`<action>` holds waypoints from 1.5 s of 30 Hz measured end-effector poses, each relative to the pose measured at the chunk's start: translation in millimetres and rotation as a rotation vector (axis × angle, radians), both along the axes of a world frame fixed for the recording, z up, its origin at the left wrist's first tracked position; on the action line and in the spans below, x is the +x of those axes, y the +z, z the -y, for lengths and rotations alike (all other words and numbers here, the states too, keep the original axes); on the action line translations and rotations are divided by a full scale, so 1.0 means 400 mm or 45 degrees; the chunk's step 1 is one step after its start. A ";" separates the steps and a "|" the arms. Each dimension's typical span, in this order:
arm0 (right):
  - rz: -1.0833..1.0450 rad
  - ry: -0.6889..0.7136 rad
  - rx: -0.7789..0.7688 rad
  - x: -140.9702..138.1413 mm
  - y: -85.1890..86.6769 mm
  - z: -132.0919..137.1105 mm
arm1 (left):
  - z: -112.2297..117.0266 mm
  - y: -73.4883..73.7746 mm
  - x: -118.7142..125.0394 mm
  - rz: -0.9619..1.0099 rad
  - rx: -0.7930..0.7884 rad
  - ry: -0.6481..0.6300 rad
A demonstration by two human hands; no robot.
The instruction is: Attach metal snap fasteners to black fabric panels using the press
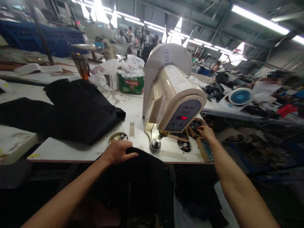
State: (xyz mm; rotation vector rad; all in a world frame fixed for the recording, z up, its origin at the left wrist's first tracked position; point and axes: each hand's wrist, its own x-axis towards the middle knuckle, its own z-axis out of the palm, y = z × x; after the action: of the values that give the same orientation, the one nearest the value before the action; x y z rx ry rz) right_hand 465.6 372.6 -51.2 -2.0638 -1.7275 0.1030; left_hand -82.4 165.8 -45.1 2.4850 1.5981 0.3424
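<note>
My left hand is closed on the top edge of a black cloth piece, which hangs over the table's front edge. Over a small cardboard box of dark little parts, my right hand has its fingertips pinched together; what they hold, if anything, is too small to make out. Between the hands stands a cream press machine with a lit red display. Its round metal die sits just right of the cloth. A recessed cup of small metal parts lies beyond my left hand.
Another recessed cup and a long narrow box are at the table's right. A black garment covers the left side. Behind it stand plastic bags and a green carton. A blue fan is farther right, near another person.
</note>
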 end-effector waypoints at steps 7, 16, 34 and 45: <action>-0.015 -0.058 -0.034 0.021 -0.008 0.012 | -0.008 -0.018 -0.007 0.011 0.009 -0.024; -0.361 -0.115 0.220 -0.051 0.051 0.051 | -0.007 -0.016 -0.007 0.006 0.016 -0.012; -1.401 0.629 -0.283 -0.577 -0.006 0.375 | -0.006 -0.016 -0.006 0.061 0.004 -0.007; -1.501 0.547 -0.309 -0.568 0.005 0.395 | -0.007 -0.013 -0.006 0.064 -0.030 -0.013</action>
State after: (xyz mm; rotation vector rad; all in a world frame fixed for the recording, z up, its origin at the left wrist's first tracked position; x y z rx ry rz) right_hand 238.5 214.5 -49.0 -1.1952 -1.3100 1.3881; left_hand -85.0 168.7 -50.4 2.4461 1.5610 0.3786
